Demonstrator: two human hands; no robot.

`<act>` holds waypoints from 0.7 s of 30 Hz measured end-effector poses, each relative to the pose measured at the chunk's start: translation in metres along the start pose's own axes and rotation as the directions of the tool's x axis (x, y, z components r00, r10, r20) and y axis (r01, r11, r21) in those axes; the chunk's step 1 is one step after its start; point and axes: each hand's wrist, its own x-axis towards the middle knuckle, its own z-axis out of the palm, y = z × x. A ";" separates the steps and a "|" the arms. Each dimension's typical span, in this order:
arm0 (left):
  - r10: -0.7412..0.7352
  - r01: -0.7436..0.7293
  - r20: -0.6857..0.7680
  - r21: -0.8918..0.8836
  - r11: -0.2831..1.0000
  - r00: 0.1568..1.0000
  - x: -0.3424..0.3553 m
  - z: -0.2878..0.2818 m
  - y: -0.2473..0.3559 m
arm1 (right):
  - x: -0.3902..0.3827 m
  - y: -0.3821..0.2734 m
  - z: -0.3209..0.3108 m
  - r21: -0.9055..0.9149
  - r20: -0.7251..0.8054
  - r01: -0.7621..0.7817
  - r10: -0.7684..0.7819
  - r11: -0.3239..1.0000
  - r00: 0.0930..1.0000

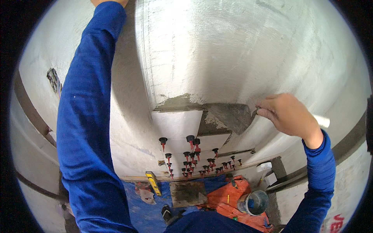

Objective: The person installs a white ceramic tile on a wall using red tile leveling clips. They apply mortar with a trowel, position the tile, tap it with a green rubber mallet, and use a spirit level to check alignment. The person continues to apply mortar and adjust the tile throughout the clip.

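In my right hand is a trowel, my fingers closed on it; its handle is mostly hidden. The grey, mortar-smeared blade lies flat against or close to the wall, over a patch of wet mortar beside a white tile. Below, more white tiles carry several red and black levelling clips. My left arm, in a blue sleeve, reaches up along the wall. Only the base of my left hand shows at the top edge; its fingers are out of view.
On a blue sheet below stand a yellow spirit level and a mortar-stained square board. An orange sheet lies to the right, with a bucket on it. Loose wires poke from a hole in the left wall.
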 end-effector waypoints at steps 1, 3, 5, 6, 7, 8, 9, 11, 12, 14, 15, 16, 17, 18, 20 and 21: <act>0.006 -0.006 0.003 -0.003 1.000 1.000 0.000 -0.001 0.002 | -0.006 0.005 0.012 0.060 -0.049 0.024 -0.022 0.998 0.999; 0.019 -0.019 0.010 -0.011 1.000 1.000 -0.002 -0.001 0.004 | -0.020 0.011 0.047 0.261 -0.095 -0.014 0.040 0.965 0.995; -0.032 0.033 0.034 -0.023 0.999 0.999 -0.005 -0.001 0.002 | -0.038 0.007 0.092 0.522 -0.047 -0.147 0.200 0.840 0.979; -0.046 0.048 0.080 -0.023 0.999 0.996 -0.003 -0.004 -0.002 | -0.045 0.002 0.117 0.663 -0.017 -0.173 0.247 0.728 0.969; -0.058 0.061 0.128 -0.022 0.998 0.990 -0.001 -0.007 -0.007 | -0.050 -0.007 0.141 0.769 0.019 -0.201 0.293 0.607 0.956; -0.037 0.033 0.091 0.042 0.999 0.995 0.000 -0.007 -0.014 | -0.053 -0.018 0.165 0.830 0.025 -0.202 0.327 0.520 0.945; -0.011 0.005 0.055 0.107 0.994 0.998 0.003 -0.007 -0.021 | -0.054 -0.030 0.185 0.877 0.026 -0.194 0.359 0.440 0.933; 0.022 -0.022 0.004 0.169 0.985 1.000 0.008 -0.005 -0.037 | -0.057 -0.044 0.212 0.955 0.057 -0.166 0.399 0.245 0.915; 0.025 -0.023 -0.011 0.165 0.986 1.000 0.010 -0.004 -0.044 | -0.056 -0.053 0.222 0.980 0.084 -0.148 0.404 0.130 0.911; -0.003 0.004 -0.003 0.124 0.992 1.000 0.014 -0.002 -0.052 | -0.057 -0.062 0.233 0.987 0.163 -0.148 0.366 -0.068 0.916; -0.059 0.058 0.003 0.093 0.994 0.998 0.015 -0.002 -0.053 | -0.054 -0.061 0.236 0.987 0.160 -0.158 0.377 -0.038 0.912; -0.030 0.026 0.043 0.089 0.996 0.999 0.015 -0.003 -0.053 | -0.049 -0.059 0.239 0.992 0.125 -0.128 0.375 -0.015 0.919; -0.034 0.027 0.060 0.111 0.993 0.998 0.016 -0.005 -0.052 | -0.045 -0.057 0.241 0.991 0.124 -0.130 0.369 -0.010 0.921; -0.033 0.024 0.079 0.112 0.993 0.996 0.017 -0.006 -0.050 | -0.046 -0.051 0.242 0.989 0.150 -0.138 0.331 -0.058 0.932; -0.052 0.037 0.089 0.165 0.986 0.995 0.019 -0.009 -0.047 | -0.048 -0.045 0.246 0.993 0.118 -0.105 0.318 -0.057 0.941; -0.047 0.032 0.082 0.168 0.985 0.996 0.020 -0.009 -0.046 | -0.049 -0.042 0.248 0.996 0.084 -0.068 0.298 -0.063 0.951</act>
